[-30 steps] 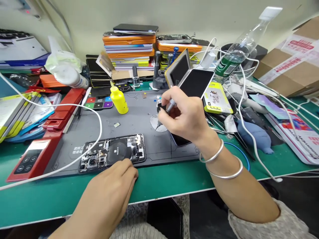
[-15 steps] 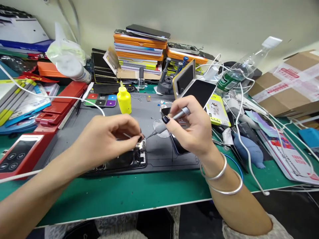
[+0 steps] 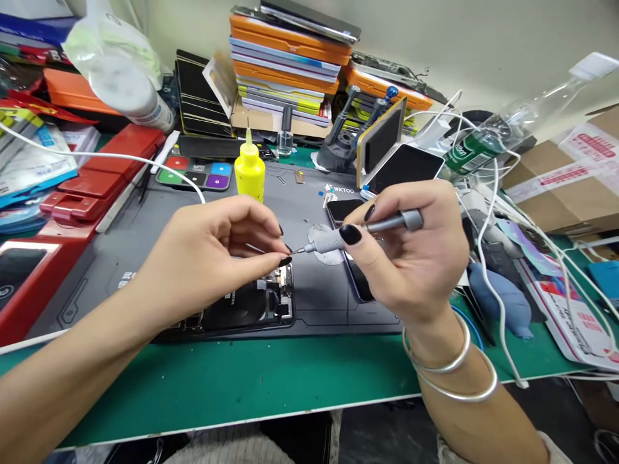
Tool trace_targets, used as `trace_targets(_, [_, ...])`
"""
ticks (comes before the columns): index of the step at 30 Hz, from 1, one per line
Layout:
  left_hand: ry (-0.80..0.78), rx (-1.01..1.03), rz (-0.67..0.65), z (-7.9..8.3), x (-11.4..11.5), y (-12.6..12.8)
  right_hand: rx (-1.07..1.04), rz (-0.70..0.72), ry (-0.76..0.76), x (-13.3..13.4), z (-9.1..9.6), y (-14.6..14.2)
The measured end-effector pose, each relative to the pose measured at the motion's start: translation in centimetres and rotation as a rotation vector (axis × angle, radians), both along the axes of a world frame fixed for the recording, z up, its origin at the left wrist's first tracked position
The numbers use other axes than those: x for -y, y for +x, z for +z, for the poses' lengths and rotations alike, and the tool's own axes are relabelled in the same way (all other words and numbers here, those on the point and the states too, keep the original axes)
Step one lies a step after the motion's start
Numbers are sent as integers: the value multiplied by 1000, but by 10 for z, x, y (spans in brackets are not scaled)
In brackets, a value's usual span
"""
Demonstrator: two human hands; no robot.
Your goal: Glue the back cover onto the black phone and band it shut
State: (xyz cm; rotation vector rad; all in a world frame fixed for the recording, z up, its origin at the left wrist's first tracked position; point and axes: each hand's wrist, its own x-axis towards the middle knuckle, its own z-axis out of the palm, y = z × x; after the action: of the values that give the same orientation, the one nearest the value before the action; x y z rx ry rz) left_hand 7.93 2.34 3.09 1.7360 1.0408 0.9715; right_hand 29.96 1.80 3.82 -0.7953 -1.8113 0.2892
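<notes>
My right hand (image 3: 411, 258) grips a slim grey precision screwdriver (image 3: 329, 242), held nearly level with its shaft pointing left. The screwdriver's tip meets the pinched thumb and fingertips of my left hand (image 3: 222, 241). Whatever lies between those fingertips is too small to make out. Below my left hand lies an opened phone (image 3: 242, 309), its inner parts showing, partly covered by the hand. Past the screwdriver, a second phone (image 3: 360, 280) rests on the grey work mat (image 3: 329, 309), partly hidden by my right hand.
A yellow dropper bottle (image 3: 249, 173) stands behind my left hand. At the left is a red device (image 3: 106, 167) with a white cable. Stacked orange cases (image 3: 290, 38) and a tool holder (image 3: 333, 151) stand at the back. A blue air blower (image 3: 500, 299) and cables lie right.
My right hand has brought the screwdriver to a flatter angle, its tip now at my left fingertips. Both hands are lifted slightly off the opened phone. The camera view has shifted.
</notes>
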Motion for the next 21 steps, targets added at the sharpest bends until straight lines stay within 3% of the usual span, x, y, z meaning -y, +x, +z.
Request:
trace_targets(13, [16,-18,11,0,0,-2,-36,-46,19,3,4,-6])
trace_targets(21, [25,-20,-24,-4,-2,-3,110,169,-145,6,13,3])
